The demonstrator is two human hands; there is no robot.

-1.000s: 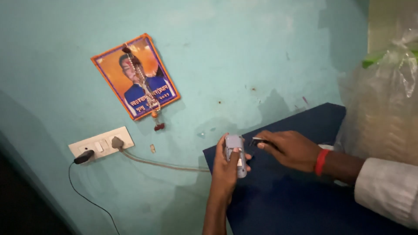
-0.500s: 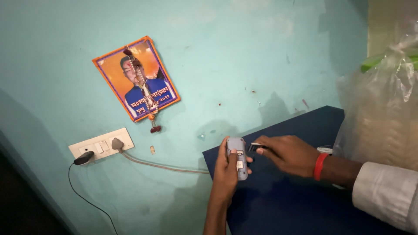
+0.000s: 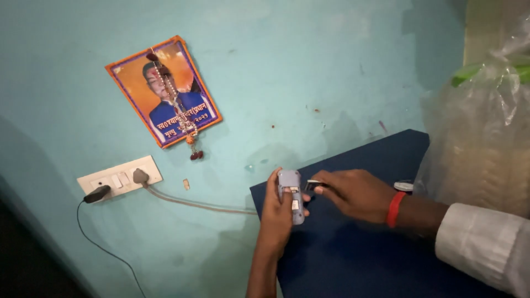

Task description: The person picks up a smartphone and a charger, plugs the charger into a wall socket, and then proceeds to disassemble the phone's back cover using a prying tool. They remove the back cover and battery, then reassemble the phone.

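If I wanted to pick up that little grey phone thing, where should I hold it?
Probably by its two long edges, coming from behind. The small grey device stands upright and narrow in the left hand, which wraps it just so, leaving its open face free for the right hand.

Switchboard (image 3: 118, 179) left of table (image 3: 353, 259)
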